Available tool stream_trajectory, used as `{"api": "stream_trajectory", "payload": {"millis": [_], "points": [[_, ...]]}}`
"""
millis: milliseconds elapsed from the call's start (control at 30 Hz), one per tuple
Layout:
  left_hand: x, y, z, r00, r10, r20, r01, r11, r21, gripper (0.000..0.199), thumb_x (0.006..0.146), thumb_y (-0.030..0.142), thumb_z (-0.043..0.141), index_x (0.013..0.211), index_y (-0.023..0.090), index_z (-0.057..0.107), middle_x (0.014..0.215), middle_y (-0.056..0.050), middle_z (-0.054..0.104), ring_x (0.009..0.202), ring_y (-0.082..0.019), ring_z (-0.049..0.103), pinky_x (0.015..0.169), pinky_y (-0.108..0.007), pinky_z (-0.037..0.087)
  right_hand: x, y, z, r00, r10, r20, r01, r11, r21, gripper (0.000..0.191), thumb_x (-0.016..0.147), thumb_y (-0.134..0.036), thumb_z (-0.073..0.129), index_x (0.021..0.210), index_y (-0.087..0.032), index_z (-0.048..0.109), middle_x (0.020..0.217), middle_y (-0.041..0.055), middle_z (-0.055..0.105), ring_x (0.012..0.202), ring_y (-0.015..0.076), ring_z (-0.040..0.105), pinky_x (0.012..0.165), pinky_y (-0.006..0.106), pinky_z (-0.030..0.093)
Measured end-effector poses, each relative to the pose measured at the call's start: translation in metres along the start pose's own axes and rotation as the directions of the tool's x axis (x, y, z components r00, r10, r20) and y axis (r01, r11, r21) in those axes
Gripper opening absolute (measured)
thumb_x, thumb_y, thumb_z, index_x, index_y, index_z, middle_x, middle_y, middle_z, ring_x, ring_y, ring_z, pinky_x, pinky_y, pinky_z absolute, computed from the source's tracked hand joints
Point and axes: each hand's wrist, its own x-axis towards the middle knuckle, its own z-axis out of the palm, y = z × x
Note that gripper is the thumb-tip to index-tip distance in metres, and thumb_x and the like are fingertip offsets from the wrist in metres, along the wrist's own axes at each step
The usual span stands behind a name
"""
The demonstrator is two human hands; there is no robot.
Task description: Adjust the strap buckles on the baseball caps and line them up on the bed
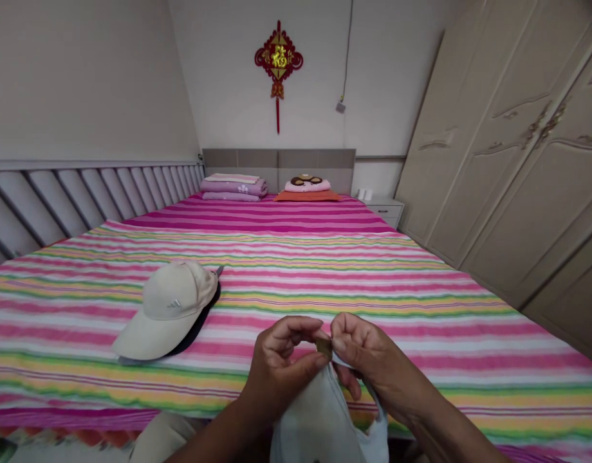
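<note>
Low in the view, in front of the bed's edge, a pale baseball cap (pixel 315 418) hangs from both hands, its rear opening toward the right. My left hand (pixel 286 360) is closed in a pinch at a small brass-coloured buckle (pixel 323 348) on the cap's back strap. My right hand (pixel 366 350) pinches the strap just right of the buckle, fingers curled around it. The strap's end is mostly hidden by the fingers. To the left, on the striped sheet, lies a beige cap (pixel 173 299) with a small logo, stacked over a dark cap (pixel 199 326).
The bed carries a striped sheet (pixel 296 270). Folded purple bedding (pixel 233 188) and a pink pillow (pixel 308 185) lie by the headboard (pixel 277 161). A metal railing (pixel 83 186) runs along the left; a wardrobe (pixel 493 148) and nightstand (pixel 385 209) stand on the right.
</note>
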Motion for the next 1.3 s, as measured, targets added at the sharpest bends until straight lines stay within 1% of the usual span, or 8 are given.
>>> {"api": "stream_trajectory", "payload": {"millis": [100, 200, 333, 533, 800, 1000, 1167, 1300], "points": [[-0.003, -0.001, 0.001, 0.999, -0.018, -0.028, 0.018, 0.999, -0.027, 0.028, 0.059, 0.017, 0.072, 0.085, 0.018, 0.062, 0.073, -0.002, 0.068, 0.071, -0.012, 0.061, 0.069, -0.024, 0.046, -0.002, -0.008, -0.004, 1.000, 0.012, 0.007, -0.011, 0.993, -0.115, 0.032, 0.080, -0.049, 0.048, 0.077, -0.017, 0.046, 0.056, -0.0022, 0.055, 0.046, 0.0075, 0.047, 0.046, 0.019, 0.035], [-0.003, -0.001, 0.000, 0.999, -0.016, -0.041, 0.014, 0.998, -0.053, 0.029, 0.060, 0.017, 0.071, 0.087, 0.018, 0.061, 0.074, -0.002, 0.067, 0.071, -0.012, 0.060, 0.068, -0.024, 0.045, -0.004, -0.013, -0.011, 0.997, 0.074, 0.036, -0.064, 0.970, -0.235, 0.037, 0.077, -0.050, 0.050, 0.070, -0.014, 0.050, 0.056, -0.0007, 0.054, 0.049, 0.0086, 0.048, 0.048, 0.020, 0.036], [-0.001, -0.001, 0.000, 0.999, -0.013, -0.030, 0.011, 0.997, -0.072, 0.034, 0.060, 0.017, 0.071, 0.092, 0.017, 0.059, 0.074, -0.001, 0.067, 0.070, -0.011, 0.059, 0.066, -0.023, 0.044, -0.004, -0.007, -0.013, 0.988, 0.153, 0.022, -0.149, 0.978, -0.147, 0.033, 0.070, -0.045, 0.061, 0.061, -0.015, 0.050, 0.045, -0.0042, 0.049, 0.037, 0.0058, 0.039, 0.040, 0.019, 0.031], [-0.001, -0.003, 0.002, 0.999, -0.039, -0.011, 0.038, 0.998, -0.051, 0.041, 0.060, 0.019, 0.071, 0.099, 0.018, 0.055, 0.075, -0.001, 0.064, 0.067, -0.011, 0.058, 0.059, -0.021, 0.043, 0.000, 0.002, -0.004, 0.998, 0.067, 0.009, -0.066, 0.998, -0.007, 0.032, 0.069, -0.043, 0.062, 0.059, -0.014, 0.050, 0.042, -0.0053, 0.048, 0.034, 0.0036, 0.033, 0.036, 0.017, 0.025], [0.002, 0.002, -0.007, 0.994, -0.082, -0.077, 0.071, 0.988, -0.139, 0.041, 0.060, 0.016, 0.070, 0.098, 0.019, 0.055, 0.075, -0.001, 0.066, 0.066, -0.011, 0.059, 0.060, -0.022, 0.044, 0.000, 0.002, -0.013, 0.985, 0.122, 0.122, -0.113, 0.990, -0.079, 0.041, 0.080, -0.048, 0.047, 0.066, -0.011, 0.056, 0.053, 0.0033, 0.059, 0.045, 0.0103, 0.052, 0.046, 0.023, 0.039], [0.007, -0.003, -0.013, 0.998, -0.063, -0.017, 0.061, 0.992, -0.112, 0.041, 0.059, 0.017, 0.071, 0.097, 0.017, 0.056, 0.076, -0.003, 0.066, 0.066, -0.012, 0.060, 0.059, -0.022, 0.045, 0.003, 0.002, -0.013, 0.989, 0.141, 0.038, -0.141, 0.990, -0.013, 0.031, 0.071, -0.041, 0.061, 0.058, -0.015, 0.050, 0.039, -0.0048, 0.049, 0.032, 0.0042, 0.035, 0.035, 0.017, 0.026], [0.005, -0.001, -0.013, 0.990, -0.130, -0.046, 0.126, 0.989, -0.083, 0.025, 0.059, 0.020, 0.072, 0.080, 0.016, 0.059, 0.073, -0.004, 0.068, 0.063, -0.012, 0.061, 0.060, -0.022, 0.046, 0.005, -0.001, -0.010, 0.988, 0.148, 0.033, -0.148, 0.989, -0.019, 0.029, 0.071, -0.038, 0.060, 0.058, -0.014, 0.051, 0.038, -0.0052, 0.049, 0.031, 0.0034, 0.033, 0.033, 0.017, 0.022], [0.003, 0.002, -0.012, 0.989, -0.122, -0.082, 0.117, 0.991, -0.065, 0.024, 0.057, 0.019, 0.072, 0.077, 0.016, 0.060, 0.073, -0.004, 0.068, 0.063, -0.012, 0.061, 0.059, -0.023, 0.047, 0.006, -0.002, -0.009, 0.987, 0.161, 0.024, -0.160, 0.985, -0.058, 0.025, 0.074, -0.037, 0.058, 0.063, -0.014, 0.053, 0.035, -0.0070, 0.047, 0.027, 0.0026, 0.028, 0.030, 0.016, 0.017]]}}
